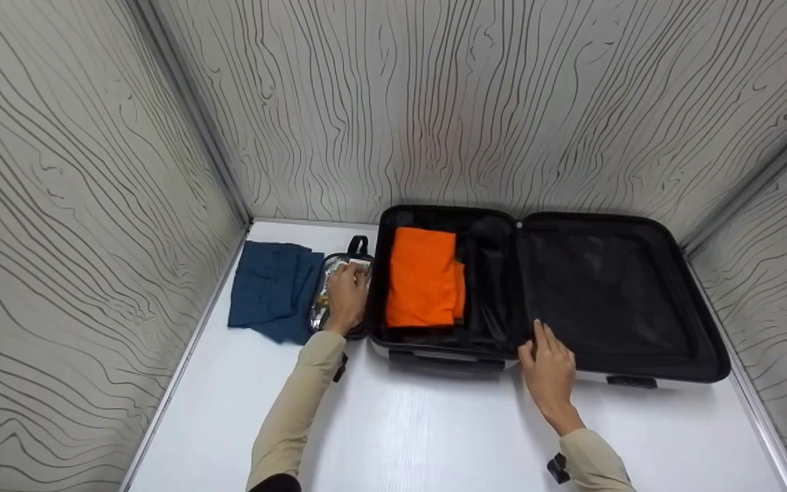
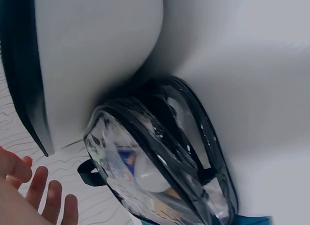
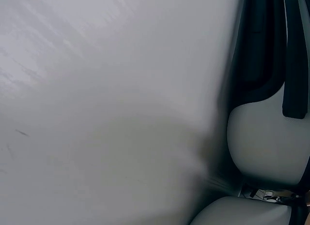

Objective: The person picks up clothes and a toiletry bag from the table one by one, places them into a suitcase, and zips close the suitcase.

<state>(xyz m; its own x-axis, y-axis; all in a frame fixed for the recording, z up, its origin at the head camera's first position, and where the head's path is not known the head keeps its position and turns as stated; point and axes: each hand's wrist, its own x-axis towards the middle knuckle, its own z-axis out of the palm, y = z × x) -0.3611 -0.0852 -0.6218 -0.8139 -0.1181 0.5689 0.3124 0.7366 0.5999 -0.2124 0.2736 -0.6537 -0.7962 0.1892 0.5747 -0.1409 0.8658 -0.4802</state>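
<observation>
My left hand [image 1: 347, 294] is over a clear toiletry bag with black trim [image 1: 322, 287]. In the left wrist view the fingers [image 2: 54, 196] are spread and loosely bent, apart from the bag [image 2: 150, 162], with nothing seen in them. Packed items show through its clear plastic. An opened black-lined suitcase [image 1: 605, 294] lies just right of the bag. My right hand [image 1: 549, 369] rests on its front edge by the hinge, fingers mostly extended. The right wrist view shows the suitcase's pale shell [image 3: 266, 142] but not that hand's grip.
Folded orange cloth [image 1: 422, 280] lies in the suitcase's left half. Folded dark blue clothing [image 1: 270, 283] is left of the bag on the white table [image 1: 393, 424]. Patterned panels [image 1: 380, 102] stand behind and at both sides.
</observation>
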